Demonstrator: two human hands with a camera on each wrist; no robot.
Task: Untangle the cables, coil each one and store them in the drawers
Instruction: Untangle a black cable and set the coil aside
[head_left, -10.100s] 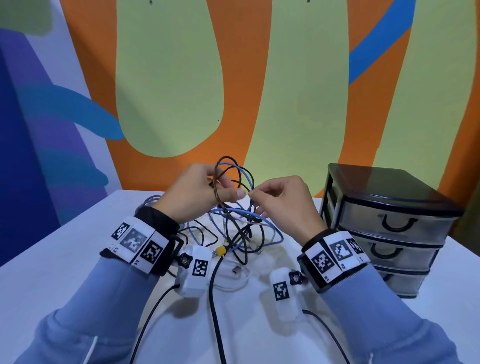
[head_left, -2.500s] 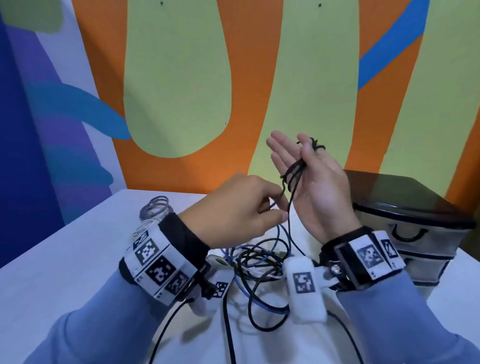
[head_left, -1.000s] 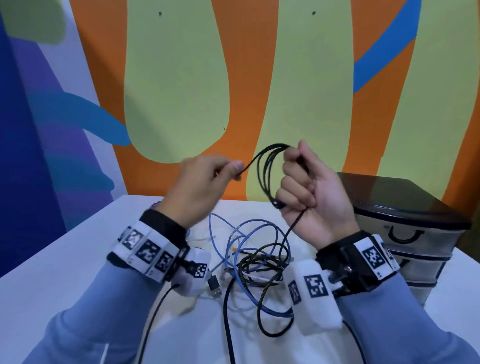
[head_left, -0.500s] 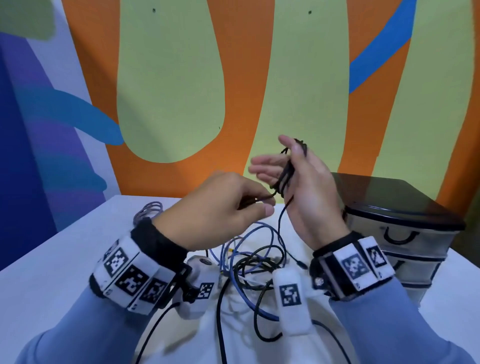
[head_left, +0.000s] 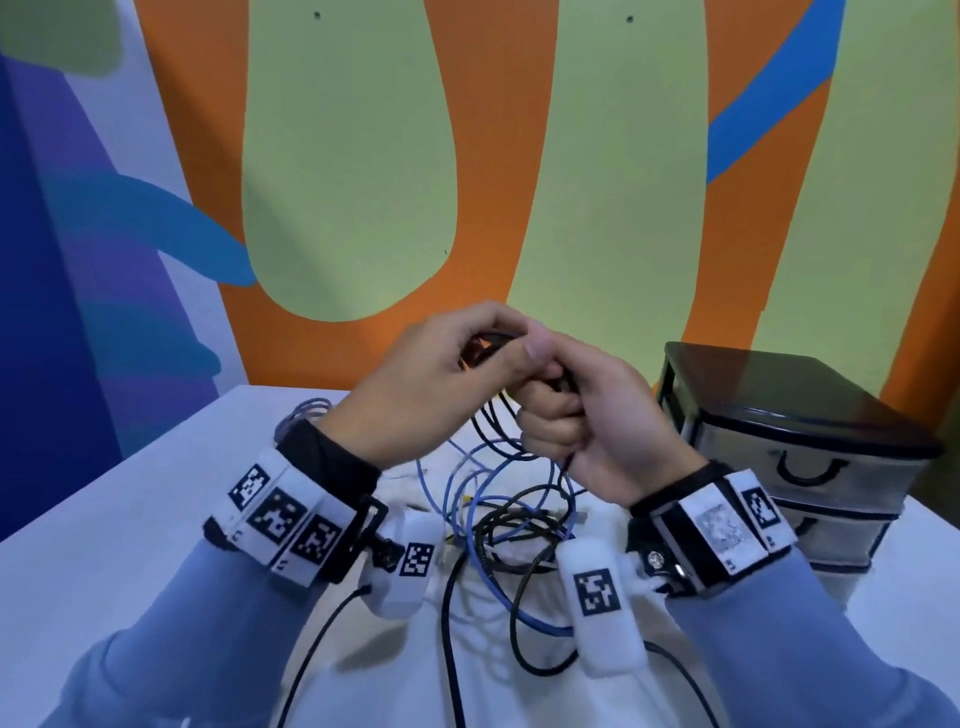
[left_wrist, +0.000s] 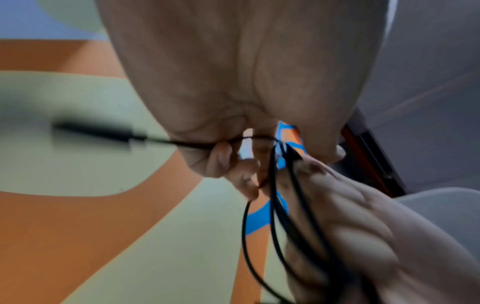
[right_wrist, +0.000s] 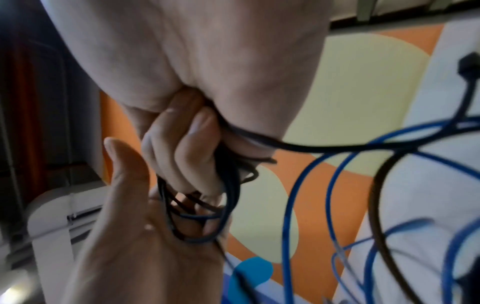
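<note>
While drawers (head_left: 795, 467) sit shut, hands (head_left: 519, 384) grip cable (head_left: 493, 415).

Blue sleeves (head_left: 182, 623); black wristbands (head_left: 332, 457); white coded tags (head_left: 280, 519).

Black cable (head_left: 491, 423) and blue cable (head_left: 470, 512) are seen on a white desk (head_left: 104, 519). The drawers (head_left: 795, 467) are black-framed with grey fronts. The wall (head_left: 363, 156) is painted orange, green and blue.
</note>
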